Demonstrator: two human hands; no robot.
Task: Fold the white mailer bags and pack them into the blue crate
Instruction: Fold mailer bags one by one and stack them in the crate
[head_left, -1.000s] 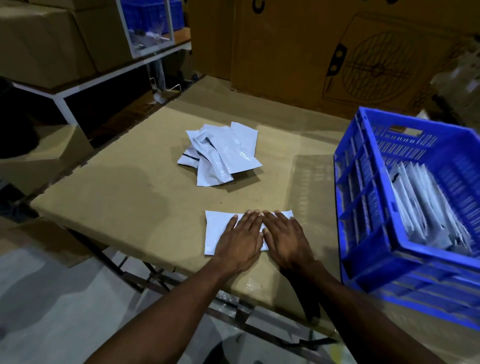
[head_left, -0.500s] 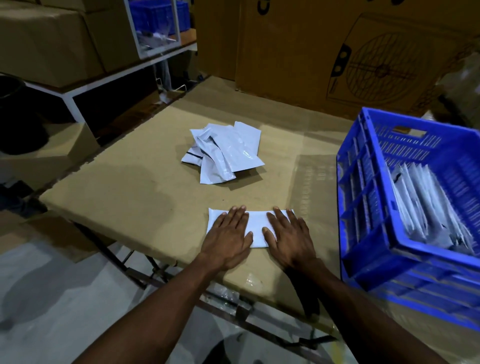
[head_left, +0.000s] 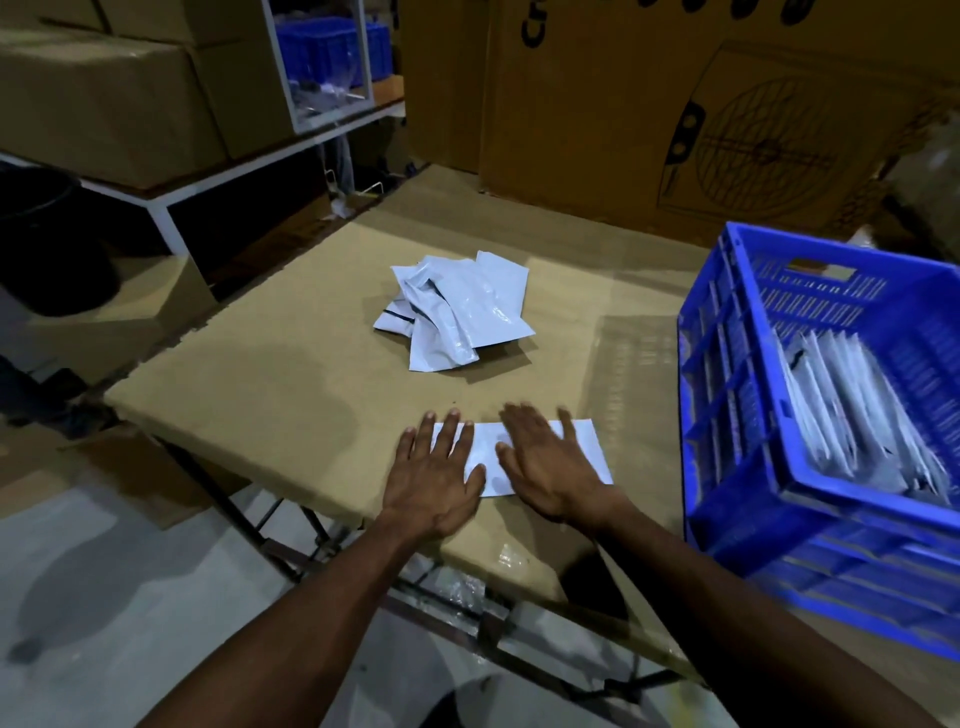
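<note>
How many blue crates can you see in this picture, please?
2. One blue crate stands at the table's right edge, holding folded mailers. Another blue crate sits on the shelf at the back left, partly hidden by a white frame; more may be hidden.

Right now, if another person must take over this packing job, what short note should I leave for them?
Left hand and right hand: both flat, fingers straight, on the folded mailer bag at the table's near edge; the right looks blurred.
Loose pile of mailer bags: mid-table, unfolded.
Blue crate: on the right, with packed bags standing inside.
Left: put this bag in the crate, then fold and pack the pile.
</note>
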